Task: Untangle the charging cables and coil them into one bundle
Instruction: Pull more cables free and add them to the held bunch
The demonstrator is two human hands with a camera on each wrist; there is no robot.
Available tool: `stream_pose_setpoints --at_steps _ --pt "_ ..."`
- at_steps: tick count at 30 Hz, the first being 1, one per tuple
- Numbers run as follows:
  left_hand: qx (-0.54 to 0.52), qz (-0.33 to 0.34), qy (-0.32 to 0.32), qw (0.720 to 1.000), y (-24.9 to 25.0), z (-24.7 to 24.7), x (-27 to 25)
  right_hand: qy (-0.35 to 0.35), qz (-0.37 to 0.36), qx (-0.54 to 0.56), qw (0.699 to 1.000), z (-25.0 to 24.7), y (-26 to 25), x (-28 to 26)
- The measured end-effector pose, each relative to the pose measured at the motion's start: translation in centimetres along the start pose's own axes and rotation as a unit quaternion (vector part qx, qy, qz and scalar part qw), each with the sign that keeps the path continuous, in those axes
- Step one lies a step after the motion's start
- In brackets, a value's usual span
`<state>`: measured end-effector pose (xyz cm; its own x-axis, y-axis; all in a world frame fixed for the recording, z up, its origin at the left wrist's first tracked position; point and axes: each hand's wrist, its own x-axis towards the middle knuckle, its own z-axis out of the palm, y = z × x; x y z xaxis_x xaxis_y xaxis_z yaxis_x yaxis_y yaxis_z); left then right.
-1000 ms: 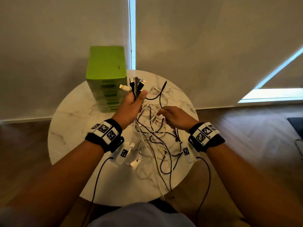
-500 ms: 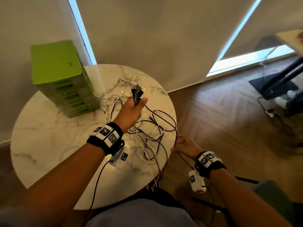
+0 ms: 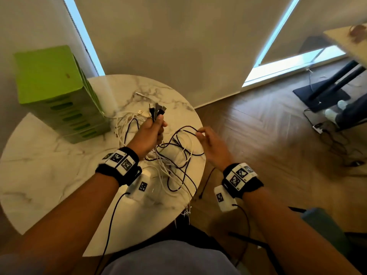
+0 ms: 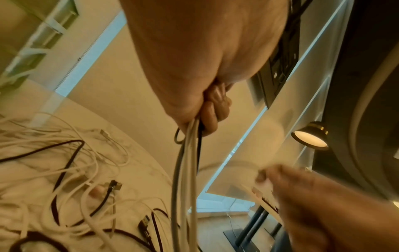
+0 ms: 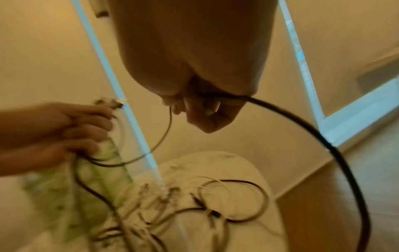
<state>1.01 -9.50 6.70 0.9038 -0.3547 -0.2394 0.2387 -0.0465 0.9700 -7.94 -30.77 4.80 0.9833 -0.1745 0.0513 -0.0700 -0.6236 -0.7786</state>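
A tangle of white and black charging cables (image 3: 174, 155) lies on the right side of the round marble table (image 3: 59, 175). My left hand (image 3: 151, 132) grips several cables just below their plugs (image 3: 156, 112), which stick up above the fist; in the left wrist view the bunched cords (image 4: 187, 153) hang down from the left hand (image 4: 207, 109). My right hand (image 3: 208, 141) is raised at the table's right edge and pinches a black cable (image 3: 186, 129) that loops back to the tangle. In the right wrist view that black cable (image 5: 323, 145) runs from the right hand (image 5: 205, 110).
A green drawer unit (image 3: 59, 92) stands at the back left of the table. Wooden floor (image 3: 268, 145) lies to the right, with a desk leg (image 3: 333, 82) and floor cables (image 3: 337, 139) at the far right. Some cable ends hang over the table's front edge (image 3: 186, 213).
My right hand has risen from below the table's edge, drawing the black cable up and out to the right. The left hand keeps its grip on the plug ends. The head view shifted.
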Motion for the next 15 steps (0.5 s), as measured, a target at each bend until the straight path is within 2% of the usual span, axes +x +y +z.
stream_pose_setpoints --at_steps 2,4,6,7,10,13,15 --pt "-0.054 0.011 0.011 0.998 0.6 -0.9 0.2 -0.052 0.057 -0.029 0.997 -0.5 4.1 -0.1" --pt "-0.115 0.017 0.023 0.993 0.9 -1.6 0.4 -0.161 0.118 -0.037 0.979 -0.3 7.8 -0.8" --pt "-0.156 0.016 0.025 0.987 1.1 -1.9 0.2 -0.270 0.119 -0.087 0.951 0.4 8.9 -1.6" --pt "-0.168 0.017 0.024 0.985 1.1 -2.1 0.1 -0.303 0.108 -0.107 0.941 0.9 8.4 -1.8" --pt "-0.203 0.011 0.016 0.979 0.9 -2.0 -0.4 -0.312 0.066 -0.085 0.944 2.3 4.3 -1.6" --pt "-0.212 0.000 0.002 0.977 0.7 -2.0 -0.8 -0.285 0.006 0.024 0.958 4.0 -0.9 -0.6" --pt "-0.221 -0.005 -0.017 0.975 0.9 -2.2 -1.0 -0.280 -0.008 0.111 0.953 5.1 -3.8 0.2"
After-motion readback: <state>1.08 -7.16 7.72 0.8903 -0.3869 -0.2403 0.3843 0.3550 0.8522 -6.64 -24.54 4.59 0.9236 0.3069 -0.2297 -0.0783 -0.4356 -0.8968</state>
